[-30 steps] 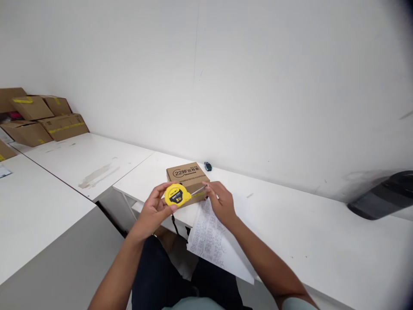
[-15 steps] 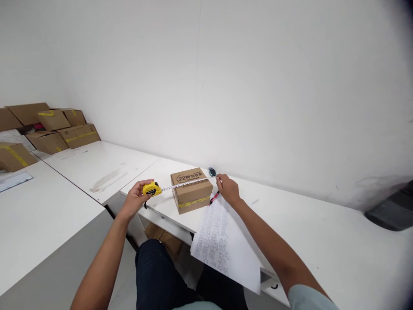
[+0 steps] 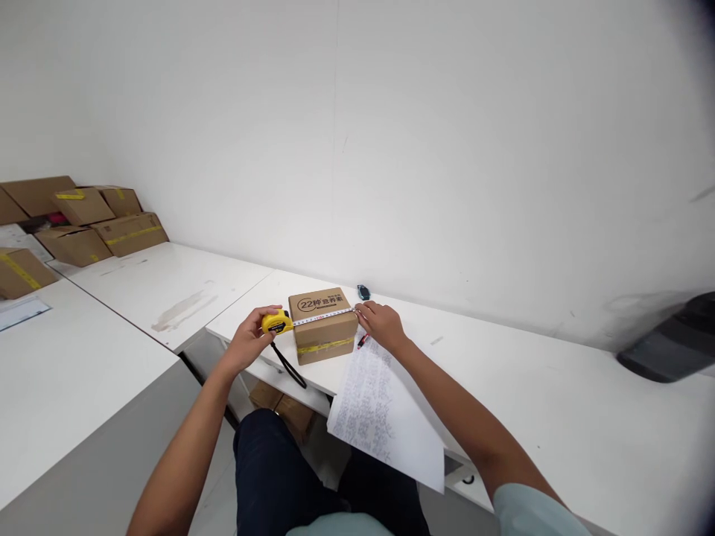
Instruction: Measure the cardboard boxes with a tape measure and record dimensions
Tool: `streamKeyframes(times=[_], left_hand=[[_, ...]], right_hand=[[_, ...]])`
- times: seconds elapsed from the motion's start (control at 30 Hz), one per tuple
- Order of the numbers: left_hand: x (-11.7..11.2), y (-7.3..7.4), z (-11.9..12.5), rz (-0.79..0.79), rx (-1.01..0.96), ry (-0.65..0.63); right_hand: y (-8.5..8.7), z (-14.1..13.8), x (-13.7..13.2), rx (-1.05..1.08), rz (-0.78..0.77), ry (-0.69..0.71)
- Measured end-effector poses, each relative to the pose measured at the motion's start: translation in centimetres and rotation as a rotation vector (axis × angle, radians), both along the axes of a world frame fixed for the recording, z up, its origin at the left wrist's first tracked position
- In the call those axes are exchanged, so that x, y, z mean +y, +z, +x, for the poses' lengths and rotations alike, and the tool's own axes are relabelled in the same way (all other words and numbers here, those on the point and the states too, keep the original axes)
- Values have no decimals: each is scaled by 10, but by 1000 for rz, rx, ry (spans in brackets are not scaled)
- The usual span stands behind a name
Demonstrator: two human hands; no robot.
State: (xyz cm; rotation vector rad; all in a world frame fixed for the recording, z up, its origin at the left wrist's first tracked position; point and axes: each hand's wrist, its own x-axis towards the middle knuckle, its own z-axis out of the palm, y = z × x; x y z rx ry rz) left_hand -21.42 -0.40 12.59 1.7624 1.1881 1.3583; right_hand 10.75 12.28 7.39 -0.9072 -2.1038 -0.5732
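Note:
A small brown cardboard box (image 3: 324, 331) with printed lettering and yellow tape stands near the front edge of the white table (image 3: 536, 402). My left hand (image 3: 251, 344) is closed round a yellow tape measure (image 3: 277, 321) at the box's left top edge, its black strap hanging down. The tape blade (image 3: 327, 318) runs across the box's top. My right hand (image 3: 380, 325) pinches the blade's end at the box's right edge, and a red pen (image 3: 362, 342) shows under that hand.
A printed sheet of paper (image 3: 385, 417) hangs over the table's front edge. A small dark object (image 3: 363, 291) lies by the wall. Several cardboard boxes (image 3: 83, 223) are stacked at the far left. A black device (image 3: 670, 346) sits at the right. Another white desk (image 3: 67, 365) stands at the left.
The tape was first pulled out wide across the box, with the left hand far to the left. Now the tape measure has come in against the box's left edge and the right hand sits at its right edge.

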Motion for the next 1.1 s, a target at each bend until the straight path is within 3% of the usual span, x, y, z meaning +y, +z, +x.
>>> streamKeyframes(times=[0.1, 0.2, 0.33, 0.43, 0.53, 0.63, 0.83, 1.1], left_hand=[[0, 7, -5, -13, -17, 43], [16, 34, -9, 23, 10, 98], [71, 80, -3, 83, 288, 212], [120, 93, 14, 77, 651, 192], [155, 84, 34, 88, 810, 132], [172, 68, 49, 95, 834, 105], [174, 55, 56, 150, 890, 95], [173, 51, 64, 211, 982, 7]], right_hand=[[7, 1, -4, 46, 47, -17], [17, 7, -20, 132, 129, -32], [19, 7, -63, 234, 258, 50], [11, -11, -96, 316, 244, 124], [2, -38, -115, 424, 135, 180], [-6, -59, -118, 471, 1, 173], [-8, -71, -96, 303, -160, 76], [14, -71, -81, 152, -338, -59]])
